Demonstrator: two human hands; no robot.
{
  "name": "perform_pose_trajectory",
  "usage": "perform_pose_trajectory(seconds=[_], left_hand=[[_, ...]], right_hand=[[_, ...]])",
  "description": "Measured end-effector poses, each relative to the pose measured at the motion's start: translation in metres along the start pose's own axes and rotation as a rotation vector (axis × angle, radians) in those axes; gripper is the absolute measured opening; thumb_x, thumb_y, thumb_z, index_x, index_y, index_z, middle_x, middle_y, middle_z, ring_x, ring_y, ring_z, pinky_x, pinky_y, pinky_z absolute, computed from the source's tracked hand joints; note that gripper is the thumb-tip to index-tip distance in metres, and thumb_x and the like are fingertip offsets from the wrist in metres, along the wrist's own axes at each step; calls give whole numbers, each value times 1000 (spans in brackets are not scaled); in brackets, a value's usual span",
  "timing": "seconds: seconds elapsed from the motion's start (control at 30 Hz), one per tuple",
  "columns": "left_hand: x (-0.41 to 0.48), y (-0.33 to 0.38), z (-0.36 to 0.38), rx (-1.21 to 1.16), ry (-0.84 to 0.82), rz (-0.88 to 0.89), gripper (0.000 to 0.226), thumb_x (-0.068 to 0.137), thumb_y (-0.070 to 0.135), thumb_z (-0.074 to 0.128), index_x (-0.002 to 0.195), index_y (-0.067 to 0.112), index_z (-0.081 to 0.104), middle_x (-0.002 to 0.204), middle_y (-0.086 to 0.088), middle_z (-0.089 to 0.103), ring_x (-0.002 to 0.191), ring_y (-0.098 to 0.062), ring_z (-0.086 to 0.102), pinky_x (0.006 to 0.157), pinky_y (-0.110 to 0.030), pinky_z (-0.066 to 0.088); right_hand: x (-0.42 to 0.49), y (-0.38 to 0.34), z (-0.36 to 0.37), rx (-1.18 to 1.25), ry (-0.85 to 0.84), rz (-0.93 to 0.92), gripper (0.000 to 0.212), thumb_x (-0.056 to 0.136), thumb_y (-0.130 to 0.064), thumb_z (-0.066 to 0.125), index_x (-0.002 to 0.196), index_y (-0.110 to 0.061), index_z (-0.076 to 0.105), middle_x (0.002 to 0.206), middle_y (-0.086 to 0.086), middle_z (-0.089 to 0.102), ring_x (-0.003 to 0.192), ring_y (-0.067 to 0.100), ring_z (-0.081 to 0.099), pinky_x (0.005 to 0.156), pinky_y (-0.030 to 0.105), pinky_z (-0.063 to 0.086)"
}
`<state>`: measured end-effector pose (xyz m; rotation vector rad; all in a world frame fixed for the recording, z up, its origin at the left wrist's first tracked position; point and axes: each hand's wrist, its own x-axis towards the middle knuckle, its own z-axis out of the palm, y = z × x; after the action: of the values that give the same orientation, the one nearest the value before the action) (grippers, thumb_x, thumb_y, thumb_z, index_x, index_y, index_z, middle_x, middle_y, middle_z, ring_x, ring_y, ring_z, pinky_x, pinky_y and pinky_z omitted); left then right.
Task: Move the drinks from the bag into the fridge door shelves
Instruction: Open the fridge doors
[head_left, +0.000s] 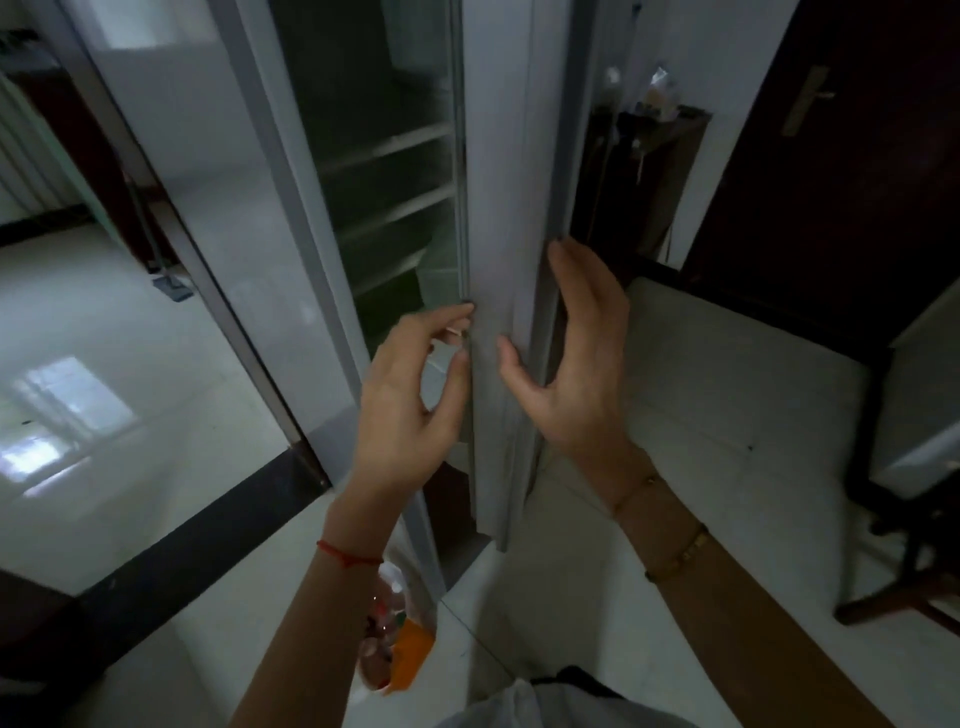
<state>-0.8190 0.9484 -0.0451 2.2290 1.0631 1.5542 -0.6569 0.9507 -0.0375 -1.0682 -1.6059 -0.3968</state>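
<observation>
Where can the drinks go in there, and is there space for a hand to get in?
The fridge shelves seen through the gap look bare, though dim. That gap, between the fridge's left side and the door edge, is narrow. It is crowded at the door edge, where the left hand and right hand sit. The bag waits on the floor.

no readable text, label, brand, number or sign anywhere in view. bag (400, 639) on floor shows coloured packaging, orange and red patches, print too blurred to read. fridge door (498, 260) edge plain grey, no lettering.
</observation>
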Motion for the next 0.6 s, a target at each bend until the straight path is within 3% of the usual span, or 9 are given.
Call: perform_pose_trajectory(seconds=[0.13,0.33,0.47,0.6], left_hand=[[12,17,3,60,-52,86,43,94,9,61,135,5,50,129,1,50,119,-20,54,98,-43,48],[23,32,19,67,-121,159,55,95,14,58,146,2,40,150,-13,41,142,-20,36,117,-43,32],[30,43,38,36,-173,224,57,96,13,57,147,-1,36,154,-15,37,147,-23,30,120,-46,27],[33,52,63,22,-235,264,60,96,13,57,149,1,34,156,-11,33,149,-27,26,117,-55,27]], right_hand=[[-4,11,-23,-52,12,-38,68,82,-13,70,138,-7,32,142,15,33,133,27,37,112,41,36],[-14,28,-51,-295,57,-146,60,81,4,64,135,-7,41,144,18,29,136,36,32,115,42,29],[-25,46,-69,-472,51,-170,41,94,2,45,132,-10,55,145,12,32,139,40,25,114,53,30],[-30,63,-95,-592,54,-84,47,91,4,54,135,-14,51,144,11,38,145,34,18,118,57,17]])
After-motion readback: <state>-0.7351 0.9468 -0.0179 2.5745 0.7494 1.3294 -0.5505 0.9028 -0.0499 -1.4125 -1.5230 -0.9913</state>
